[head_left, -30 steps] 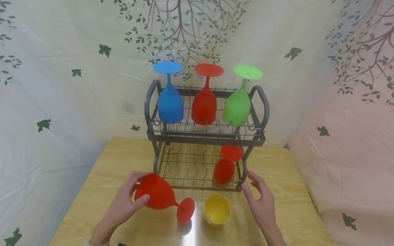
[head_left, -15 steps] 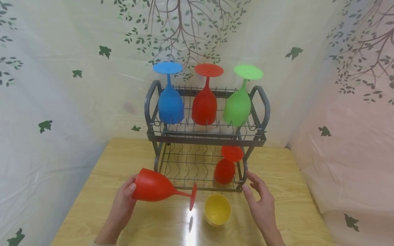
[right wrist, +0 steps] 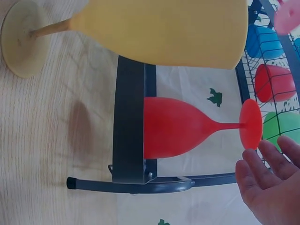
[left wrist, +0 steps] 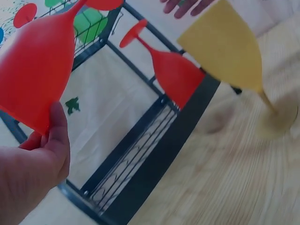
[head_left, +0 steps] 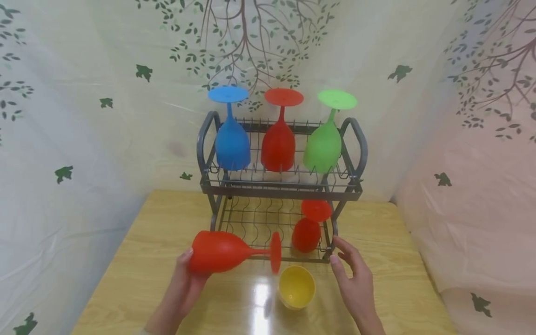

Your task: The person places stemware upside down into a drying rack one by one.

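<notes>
My left hand (head_left: 184, 284) grips a red plastic wine glass (head_left: 219, 252) by its bowl near the rim. The glass lies sideways in the air, foot to the right, in front of the rack's lower tier. In the left wrist view the thumb and fingers (left wrist: 58, 136) pinch the rim's edge. My right hand (head_left: 356, 279) holds nothing, its fingers loosely bent beside the lower right front corner of the dish rack (head_left: 280, 192). A second red wine glass (right wrist: 176, 127) stands upside down on the lower tier at the right. An upright yellow wine glass (head_left: 296, 287) stands on the table between my hands.
On the upper tier, a blue wine glass (head_left: 232, 146), a red one (head_left: 278, 149) and a green one (head_left: 322, 149) stand upside down. The rack is on a wooden table (head_left: 138, 260). Behind hangs a cloth (head_left: 104, 153) printed with branches and leaves.
My left hand has turned the red wine glass from tilted with its foot low to nearly level, its foot rising, and carried it slightly right. My right hand stays almost in place.
</notes>
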